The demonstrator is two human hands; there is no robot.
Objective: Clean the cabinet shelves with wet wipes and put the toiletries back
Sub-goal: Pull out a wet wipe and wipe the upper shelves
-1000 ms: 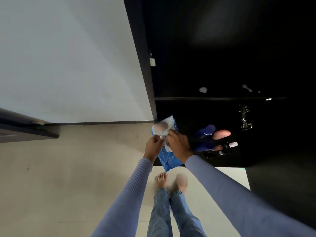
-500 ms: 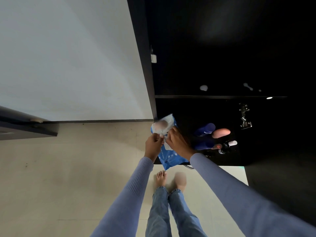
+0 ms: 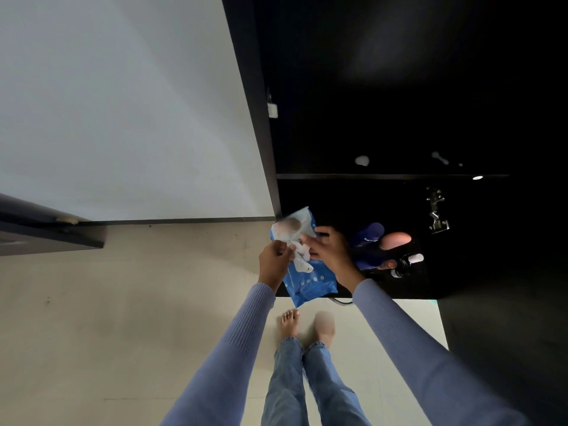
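Head view: left hand (image 3: pixel 274 262) clamped on the blue wipes pack (image 3: pixel 307 272) held up near the dark cabinet (image 3: pixel 399 87), right hand (image 3: pixel 330 252) pinching a white wipe (image 3: pixel 299 252) at its opening; bottles (image 3: pixel 368 238) on the low shelf, right. Likely snag: several wipes dragging out together or tearing from a hasty pull. Against half a second earlier, wipe drawn further out, right fingers more spread.

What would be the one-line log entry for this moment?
step: pulling wipe | left hand: holds wet wipes pack | right hand: pinches white wipe | toiletries: in cabinet
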